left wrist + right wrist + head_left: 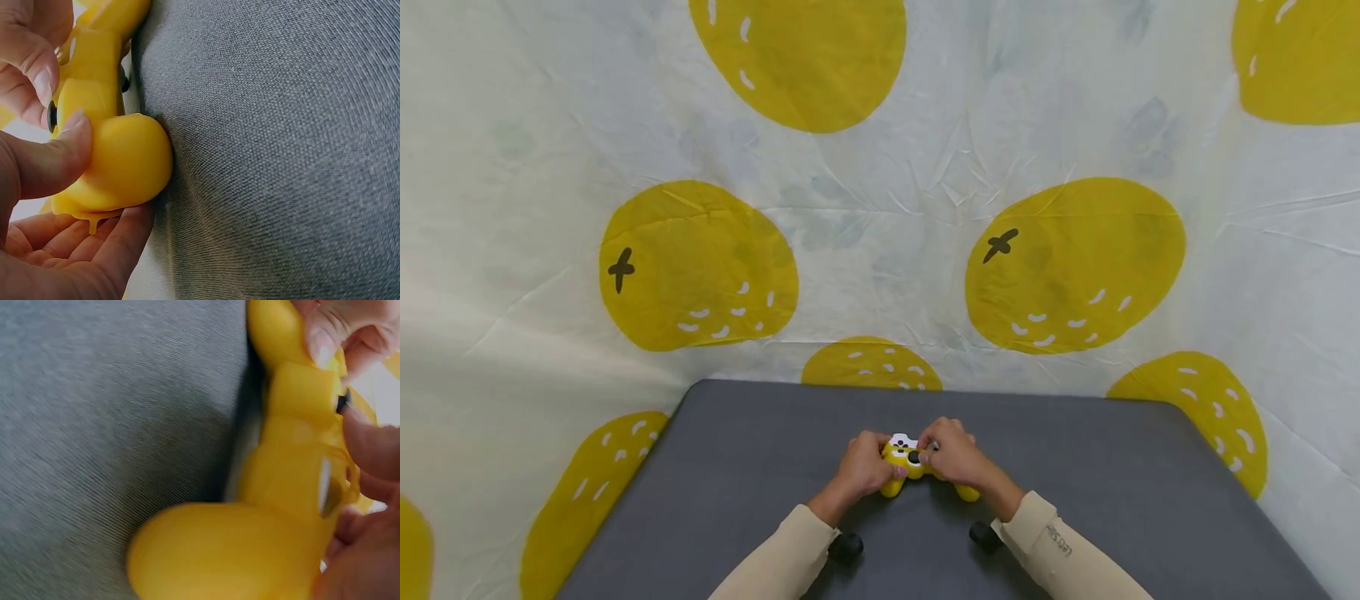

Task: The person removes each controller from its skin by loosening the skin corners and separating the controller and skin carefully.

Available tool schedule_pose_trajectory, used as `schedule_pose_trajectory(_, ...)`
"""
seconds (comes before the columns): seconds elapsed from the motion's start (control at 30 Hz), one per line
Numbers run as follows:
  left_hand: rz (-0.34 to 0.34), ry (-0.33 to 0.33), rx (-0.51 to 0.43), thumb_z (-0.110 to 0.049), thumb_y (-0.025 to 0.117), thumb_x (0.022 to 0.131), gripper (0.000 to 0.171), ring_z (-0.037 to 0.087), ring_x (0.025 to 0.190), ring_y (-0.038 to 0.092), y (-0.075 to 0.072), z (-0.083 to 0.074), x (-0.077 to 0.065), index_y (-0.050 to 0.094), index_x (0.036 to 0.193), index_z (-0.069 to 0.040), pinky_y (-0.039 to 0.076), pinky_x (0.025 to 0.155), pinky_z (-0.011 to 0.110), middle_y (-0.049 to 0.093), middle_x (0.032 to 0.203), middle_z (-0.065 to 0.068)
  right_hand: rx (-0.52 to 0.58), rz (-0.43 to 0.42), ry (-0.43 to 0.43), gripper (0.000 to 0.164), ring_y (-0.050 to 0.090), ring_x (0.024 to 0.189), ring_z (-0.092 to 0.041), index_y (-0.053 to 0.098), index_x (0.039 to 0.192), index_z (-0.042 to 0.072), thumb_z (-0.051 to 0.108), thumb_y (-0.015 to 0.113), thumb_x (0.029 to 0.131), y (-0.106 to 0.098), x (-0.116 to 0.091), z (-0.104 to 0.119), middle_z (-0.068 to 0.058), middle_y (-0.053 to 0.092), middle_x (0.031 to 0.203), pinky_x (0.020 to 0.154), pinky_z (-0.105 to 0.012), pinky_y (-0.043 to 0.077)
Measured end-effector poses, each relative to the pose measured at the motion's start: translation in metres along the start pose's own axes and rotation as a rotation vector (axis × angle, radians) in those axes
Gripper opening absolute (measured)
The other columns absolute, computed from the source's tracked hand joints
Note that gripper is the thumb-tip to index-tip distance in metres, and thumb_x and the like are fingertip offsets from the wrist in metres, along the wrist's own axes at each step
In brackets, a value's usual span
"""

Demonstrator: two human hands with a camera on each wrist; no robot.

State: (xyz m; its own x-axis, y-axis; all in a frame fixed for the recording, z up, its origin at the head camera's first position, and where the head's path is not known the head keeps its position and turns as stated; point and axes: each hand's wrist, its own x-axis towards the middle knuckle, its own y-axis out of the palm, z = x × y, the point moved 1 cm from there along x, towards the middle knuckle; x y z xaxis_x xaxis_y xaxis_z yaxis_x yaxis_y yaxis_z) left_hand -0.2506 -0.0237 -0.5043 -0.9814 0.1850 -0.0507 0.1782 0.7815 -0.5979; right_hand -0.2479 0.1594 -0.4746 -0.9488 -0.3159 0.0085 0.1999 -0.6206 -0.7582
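Observation:
A white game controller [901, 439] in a yellow rubbery cover [967, 493] is held low over the grey table in the head view, its white top partly bare. My left hand [861, 465] grips its left handle, thumb on the front and fingers behind, as the left wrist view shows on the rounded yellow cover [128, 159]. The right hand [957, 454] pinches at the cover beside a black thumbstick [913, 457]. In the right wrist view a thin yellow loop [354, 478] of the cover stands away from the body near the right fingers; the right handle [212, 550] bulges below.
The dark grey table [760, 450] extends around both hands. Two black wrist devices [846, 547] show at the sleeve cuffs. Behind and beside the table hangs a pale cloth [880, 283] printed with yellow fruit.

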Motion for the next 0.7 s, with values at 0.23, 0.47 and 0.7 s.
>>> schedule_pose_trajectory(0.23, -0.001, -0.018, -0.004, -0.009, 0.090, 0.078, 0.045, 0.020, 0.082, 0.067, 0.000, -0.002, 0.001, 0.076, 0.119, 0.002, 0.062, 0.076, 0.039, 0.077, 0.101, 0.013, 0.016, 0.166, -0.119, 0.014, 0.051, 0.080, -0.024, 0.068, 0.075, 0.002, -0.004, 0.070, 0.087, -0.008, 0.008, -0.004, -0.001, 0.056, 0.076, 0.080, -0.047, 0.045)
schedule_pose_trajectory(0.47, -0.015, -0.015, -0.018, -0.009, 0.091, 0.077, 0.041, 0.019, 0.078, 0.065, 0.001, -0.001, -0.001, 0.078, 0.114, 0.000, 0.061, 0.073, 0.037, 0.077, 0.097, 0.012, 0.247, 0.239, -0.022, 0.023, 0.028, 0.049, -0.010, 0.057, 0.067, -0.001, -0.010, 0.056, 0.089, -0.006, 0.010, -0.011, 0.006, 0.035, 0.056, 0.053, -0.025, 0.029)
schedule_pose_trajectory(0.7, -0.020, -0.017, -0.036, -0.008, 0.091, 0.076, 0.044, 0.020, 0.080, 0.065, 0.002, -0.002, -0.001, 0.076, 0.116, 0.003, 0.062, 0.076, 0.039, 0.076, 0.100, 0.013, 0.419, 0.203, 0.044, 0.021, 0.028, 0.052, -0.012, 0.059, 0.074, -0.005, -0.008, 0.054, 0.094, -0.004, 0.006, -0.008, 0.004, 0.036, 0.057, 0.055, -0.027, 0.030)
